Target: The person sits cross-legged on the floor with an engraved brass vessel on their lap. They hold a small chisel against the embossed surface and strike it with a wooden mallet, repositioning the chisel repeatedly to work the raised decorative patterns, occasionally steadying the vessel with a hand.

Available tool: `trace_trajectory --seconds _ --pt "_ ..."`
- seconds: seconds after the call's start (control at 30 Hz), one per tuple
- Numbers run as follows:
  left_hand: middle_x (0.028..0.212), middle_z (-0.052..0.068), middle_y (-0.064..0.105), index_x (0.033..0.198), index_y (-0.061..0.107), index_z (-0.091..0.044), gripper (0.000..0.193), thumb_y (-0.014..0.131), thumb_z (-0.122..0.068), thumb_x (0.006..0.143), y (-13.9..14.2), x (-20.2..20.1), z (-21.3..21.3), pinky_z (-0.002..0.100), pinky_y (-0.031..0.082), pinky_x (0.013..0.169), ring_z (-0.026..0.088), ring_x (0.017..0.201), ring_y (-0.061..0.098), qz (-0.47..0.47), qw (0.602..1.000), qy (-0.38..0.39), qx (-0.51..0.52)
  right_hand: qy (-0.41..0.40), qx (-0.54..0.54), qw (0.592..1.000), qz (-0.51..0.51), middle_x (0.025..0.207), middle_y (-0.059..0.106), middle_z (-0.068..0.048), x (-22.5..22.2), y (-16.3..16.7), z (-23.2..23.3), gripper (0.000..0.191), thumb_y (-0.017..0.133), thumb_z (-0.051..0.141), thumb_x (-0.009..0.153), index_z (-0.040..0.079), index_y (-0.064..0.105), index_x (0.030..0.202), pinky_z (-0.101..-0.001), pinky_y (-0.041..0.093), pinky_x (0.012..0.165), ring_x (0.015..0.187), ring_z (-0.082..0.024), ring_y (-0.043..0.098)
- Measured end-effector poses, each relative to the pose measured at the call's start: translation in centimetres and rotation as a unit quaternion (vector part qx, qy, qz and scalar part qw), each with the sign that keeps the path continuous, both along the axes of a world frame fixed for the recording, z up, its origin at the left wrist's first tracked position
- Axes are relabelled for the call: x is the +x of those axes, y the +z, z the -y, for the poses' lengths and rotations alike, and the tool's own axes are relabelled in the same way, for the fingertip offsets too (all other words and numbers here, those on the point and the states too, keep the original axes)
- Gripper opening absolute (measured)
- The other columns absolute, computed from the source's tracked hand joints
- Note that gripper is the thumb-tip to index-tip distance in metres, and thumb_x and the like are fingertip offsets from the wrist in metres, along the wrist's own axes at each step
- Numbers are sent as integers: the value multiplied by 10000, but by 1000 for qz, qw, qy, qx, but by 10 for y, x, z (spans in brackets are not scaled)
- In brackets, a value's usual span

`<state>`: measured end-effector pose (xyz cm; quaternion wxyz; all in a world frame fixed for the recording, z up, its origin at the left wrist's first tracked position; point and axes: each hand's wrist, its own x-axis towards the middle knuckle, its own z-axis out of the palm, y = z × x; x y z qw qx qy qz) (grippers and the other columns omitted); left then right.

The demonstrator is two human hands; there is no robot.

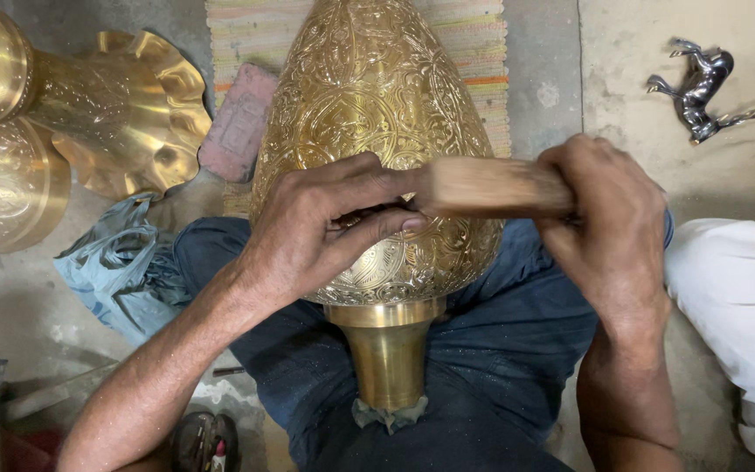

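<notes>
On the lap, engraved brass vase [377, 114] – left hand [325, 227] pinches a hidden tool; right hand [609, 218] fists blurred wooden mallet [491, 186]

— What is gleaming gold there?
— The brass vase [369, 131], showing engraved floral scrollwork. The mallet [491, 186] is looking pale tan; the horse figurine [699, 87] is shining silver.

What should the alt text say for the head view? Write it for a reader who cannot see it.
A person's left hand rests on a large engraved brass vase lying across their lap, while the right hand grips a wooden mallet over it. Fluted brass pieces and a blue plastic bag lie to the left, a small silver horse figure on the floor to the right.
</notes>
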<state>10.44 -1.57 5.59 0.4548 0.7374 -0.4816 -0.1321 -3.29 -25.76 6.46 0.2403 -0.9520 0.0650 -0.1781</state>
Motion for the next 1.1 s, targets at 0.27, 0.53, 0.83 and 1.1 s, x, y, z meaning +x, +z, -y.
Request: trace_trajectory --seconds 0.27,0.53,0.83,1.1 --pt "932 57 737 1266 714 -76 347 773 -198 946 2 1 1 308 613 657 149 795 751 -6 1000 0 22 8 44 999 27 1012 657 -168 -5 -1 3 416 714 -132 719 0 587 1093 -415 539 762 926 -340 682" --pt "918 50 748 1267 723 -102 358 768 -205 928 0 2 1 300 604 586 141 725 726 -39 999 -5 38 -61 129 990 -16 844 650 -165 -3 3 -3 189 762 -41 860 4 637 994 -371 478 668 758 -306 621" --pt "976 43 742 1306 705 -111 379 759 -208 944 1 5 0 293 613 649 131 787 727 -27 999 -24 6 5 108 994 -7 979 684 -165 -12 -10 5 317 750 -59 891 -7 582 1154 -375 550 764 879 -324 726" --pt "932 49 732 1279 723 -116 368 770 -204 925 10 5 0 341 577 625 150 740 721 -20 999 -12 46 -63 131 989 -40 836 668 -174 -7 -4 -2 196 795 -43 845 1 647 965 -393 491 664 743 -364 636"
